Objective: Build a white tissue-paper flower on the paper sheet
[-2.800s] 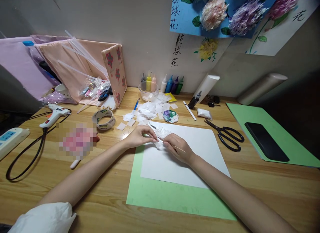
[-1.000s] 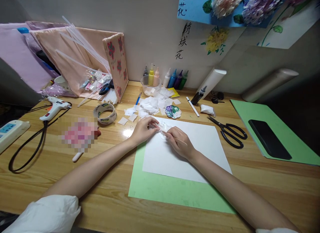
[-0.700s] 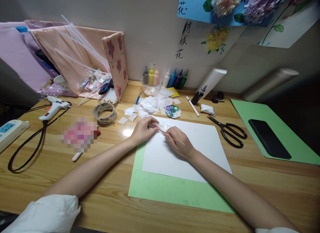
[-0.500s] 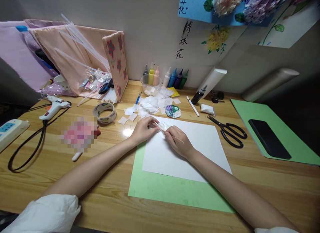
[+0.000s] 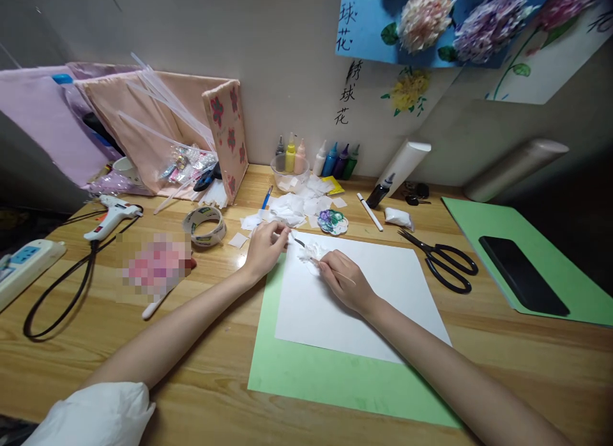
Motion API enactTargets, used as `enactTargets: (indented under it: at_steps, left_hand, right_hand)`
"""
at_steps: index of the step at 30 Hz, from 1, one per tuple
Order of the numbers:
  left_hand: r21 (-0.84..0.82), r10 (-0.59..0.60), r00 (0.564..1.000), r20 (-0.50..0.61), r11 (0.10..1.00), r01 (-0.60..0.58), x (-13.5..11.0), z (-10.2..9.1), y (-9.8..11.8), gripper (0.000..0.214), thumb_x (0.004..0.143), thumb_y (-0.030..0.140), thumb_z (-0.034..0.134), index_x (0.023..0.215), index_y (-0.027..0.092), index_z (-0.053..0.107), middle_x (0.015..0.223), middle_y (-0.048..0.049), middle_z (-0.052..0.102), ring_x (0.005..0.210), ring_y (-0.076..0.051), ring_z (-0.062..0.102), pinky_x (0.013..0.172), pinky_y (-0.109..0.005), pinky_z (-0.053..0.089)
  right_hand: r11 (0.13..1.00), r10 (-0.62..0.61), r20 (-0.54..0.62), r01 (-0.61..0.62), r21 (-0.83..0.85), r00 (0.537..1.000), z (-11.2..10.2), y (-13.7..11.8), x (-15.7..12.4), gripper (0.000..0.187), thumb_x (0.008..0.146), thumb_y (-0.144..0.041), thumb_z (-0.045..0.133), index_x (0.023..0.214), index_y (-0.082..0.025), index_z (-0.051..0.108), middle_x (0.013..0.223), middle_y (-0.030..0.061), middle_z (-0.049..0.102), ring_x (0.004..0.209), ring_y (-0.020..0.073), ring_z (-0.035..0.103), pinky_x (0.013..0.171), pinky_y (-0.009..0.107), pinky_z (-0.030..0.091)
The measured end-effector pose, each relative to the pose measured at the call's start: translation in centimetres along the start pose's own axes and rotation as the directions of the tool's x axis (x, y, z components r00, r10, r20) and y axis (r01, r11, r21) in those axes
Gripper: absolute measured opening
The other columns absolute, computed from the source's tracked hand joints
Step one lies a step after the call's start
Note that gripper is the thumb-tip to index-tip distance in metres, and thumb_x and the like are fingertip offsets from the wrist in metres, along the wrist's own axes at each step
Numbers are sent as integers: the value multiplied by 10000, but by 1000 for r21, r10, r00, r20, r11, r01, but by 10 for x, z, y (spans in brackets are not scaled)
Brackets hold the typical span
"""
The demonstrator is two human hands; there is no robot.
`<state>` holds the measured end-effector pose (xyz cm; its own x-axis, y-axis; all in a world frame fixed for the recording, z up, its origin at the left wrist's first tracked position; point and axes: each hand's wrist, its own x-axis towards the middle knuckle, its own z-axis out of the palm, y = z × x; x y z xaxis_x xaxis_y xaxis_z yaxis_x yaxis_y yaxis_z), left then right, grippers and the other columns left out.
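Over the white sheet of paper (image 5: 378, 318), my right hand (image 5: 347, 281) grips a thin pale stick (image 5: 345, 278), which points into a ruffled white tissue-paper cluster (image 5: 313, 250). That cluster rests near the sheet's top left corner. My left hand (image 5: 266, 249) is just left of it, thumb and fingertips pinched together; a small white bit shows at the tips, too small to name. Between the hand and the cluster is a short dark mark or piece (image 5: 299, 243). Loose white tissue squares (image 5: 290, 206) lie in a heap beyond my left hand.
Behind the heap stand paint bottles (image 5: 330, 160) and a clear bowl (image 5: 290, 171). Black scissors (image 5: 443, 264) and a black phone (image 5: 522, 275) lie to the right. On the left are a tape roll (image 5: 205, 227), a glue gun (image 5: 112, 217) and a power strip (image 5: 29, 267).
My left hand has drawn back left from the white cluster, so more of it shows. My right hand stays at it with the stick. The camera view has shifted slightly.
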<state>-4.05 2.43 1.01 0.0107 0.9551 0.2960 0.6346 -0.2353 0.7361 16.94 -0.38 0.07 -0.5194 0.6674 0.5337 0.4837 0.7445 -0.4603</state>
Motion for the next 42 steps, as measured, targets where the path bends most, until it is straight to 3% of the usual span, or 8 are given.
enactTargets:
  at_steps: [3,6,11,18,22,25,33,42]
  left_hand:
    - [373,-16,999,-41,928,30,13,-22,-7,141,791,315,555,858,198,592,901,-63,605,928,-241,532,816,-378,411]
    - [553,-62,998,-16,831,60,19,-38,-13,306,699,350,645,950,188,579,970,-93,575,968,-284,505,818,-400,393]
    - [489,-9,996,91,871,-37,17,-32,-19,270,741,405,620,916,208,562,948,-59,587,937,-241,521,805,-353,389]
    - [458,12,1000,-18,889,-2,18,-15,-35,339,817,380,557,1084,172,536,988,-90,591,939,-233,532,818,-354,393]
    - [396,34,999,2,918,-32,20,-15,-37,151,850,302,509,901,193,600,908,-58,621,893,-212,554,790,-338,392]
    - [335,48,998,-43,942,-31,20,-17,-35,132,858,255,487,821,191,597,851,-40,647,843,-194,569,763,-323,389]
    - [238,16,993,-115,971,12,19,-20,-35,176,859,302,483,855,186,615,825,-40,674,768,-171,590,721,-294,411]
    - [142,0,997,-77,990,10,17,-19,-34,160,768,278,605,908,201,607,823,-4,679,742,-144,606,717,-280,435]
  right_hand:
    - [997,-39,-68,44,61,997,-3,-1,-3,161,899,-123,368,794,-198,465,674,25,511,643,155,474,594,283,395]
    - [986,-104,-113,117,116,988,-4,-1,-6,157,880,-102,370,825,-196,483,681,32,532,641,158,482,580,287,399]
    - [978,-143,-132,160,136,981,-4,0,-7,168,860,-78,378,850,-194,500,694,40,557,653,163,501,580,291,413]
    - [973,-158,-160,181,144,975,-4,-2,-5,181,857,-78,374,856,-198,509,688,38,553,633,160,499,558,290,415]
    - [974,-155,-145,176,145,977,-3,-1,-5,176,854,-71,383,861,-197,505,696,36,554,643,158,490,577,294,420]
    - [977,-132,-129,151,152,983,-2,0,-6,169,859,-79,383,862,-196,505,711,39,553,668,162,497,593,300,424]
    - [982,-106,-124,123,144,987,-3,2,-8,167,874,-103,372,840,-197,505,708,39,550,674,166,508,603,304,418]
    - [983,-104,-118,120,141,988,-4,1,-8,169,874,-107,369,841,-201,505,703,40,550,668,170,511,594,310,417]
